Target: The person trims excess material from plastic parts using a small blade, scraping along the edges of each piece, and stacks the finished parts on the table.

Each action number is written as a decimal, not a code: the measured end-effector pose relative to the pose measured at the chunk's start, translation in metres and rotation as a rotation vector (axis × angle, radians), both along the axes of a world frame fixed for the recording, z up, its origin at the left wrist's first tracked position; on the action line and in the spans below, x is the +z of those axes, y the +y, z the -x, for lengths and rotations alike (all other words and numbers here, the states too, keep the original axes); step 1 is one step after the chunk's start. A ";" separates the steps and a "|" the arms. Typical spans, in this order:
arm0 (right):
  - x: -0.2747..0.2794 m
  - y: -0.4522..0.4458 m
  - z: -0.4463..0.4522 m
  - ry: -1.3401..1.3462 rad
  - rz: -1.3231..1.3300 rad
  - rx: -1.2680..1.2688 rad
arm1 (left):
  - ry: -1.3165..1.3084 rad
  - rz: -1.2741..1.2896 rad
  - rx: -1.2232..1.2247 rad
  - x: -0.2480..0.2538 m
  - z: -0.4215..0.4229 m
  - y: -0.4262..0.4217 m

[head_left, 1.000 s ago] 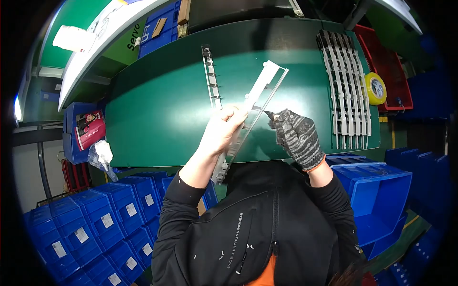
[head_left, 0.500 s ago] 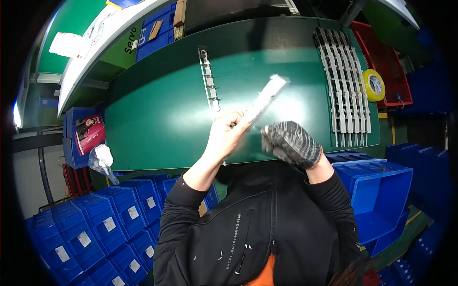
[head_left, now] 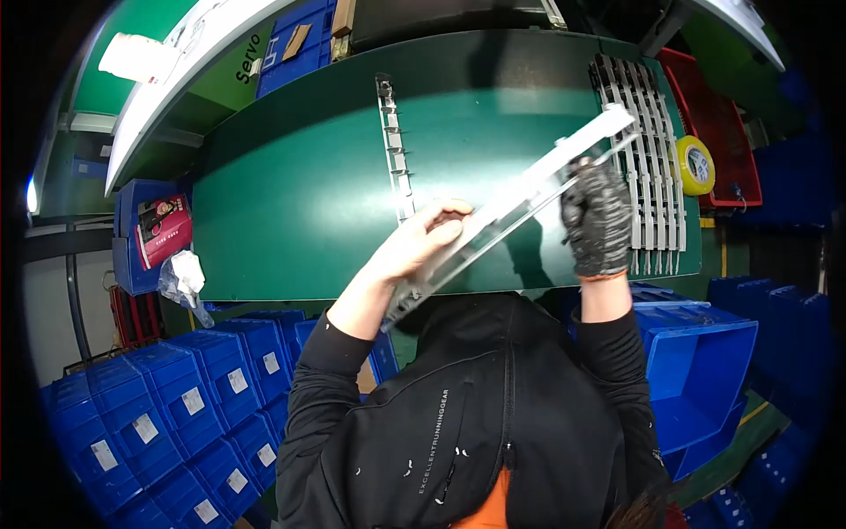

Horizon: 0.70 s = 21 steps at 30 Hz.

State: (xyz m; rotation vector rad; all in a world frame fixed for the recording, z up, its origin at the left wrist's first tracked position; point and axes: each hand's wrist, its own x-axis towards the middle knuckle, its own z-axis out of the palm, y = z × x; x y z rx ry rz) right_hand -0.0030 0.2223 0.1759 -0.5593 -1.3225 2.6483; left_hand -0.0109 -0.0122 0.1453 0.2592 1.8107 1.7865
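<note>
A long metal strip (head_left: 539,175) slants across the front of the green table, its bright upper end at the right and its darker slotted lower end near my body. It is a little blurred, and a thinner rail runs along its side. My left hand (head_left: 421,249), bare, is closed on its lower half, with thumb and fingers bent. Toward the upper end, my right hand (head_left: 599,216), in a dark grey knitted glove, grips the strip's edge with bent fingers. A similar slotted metal strip (head_left: 394,145) lies on the table beyond my left hand.
Several slotted metal strips (head_left: 648,176) lie side by side at the table's (head_left: 282,194) right, beside a yellow tape roll (head_left: 696,165) and a red bin (head_left: 736,145). Blue crates (head_left: 176,370) stand at lower left; an open blue crate (head_left: 701,366) stands at lower right.
My right hand has moved up and right and now holds the strip near its upper end. The strip has shifted right, with more of its length showing below my left hand.
</note>
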 end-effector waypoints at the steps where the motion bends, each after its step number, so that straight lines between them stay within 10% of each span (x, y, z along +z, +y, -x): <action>1: 0.007 0.014 0.009 0.005 0.043 -0.135 | -0.053 0.052 -0.075 -0.003 0.002 -0.016; 9: 0.034 0.036 0.035 0.193 -0.153 -0.388 | -0.025 -0.001 -0.018 -0.004 -0.017 -0.044; 21: -0.020 -0.031 -0.025 0.446 -1.211 0.566 | -0.529 -0.712 0.275 -0.004 -0.017 0.002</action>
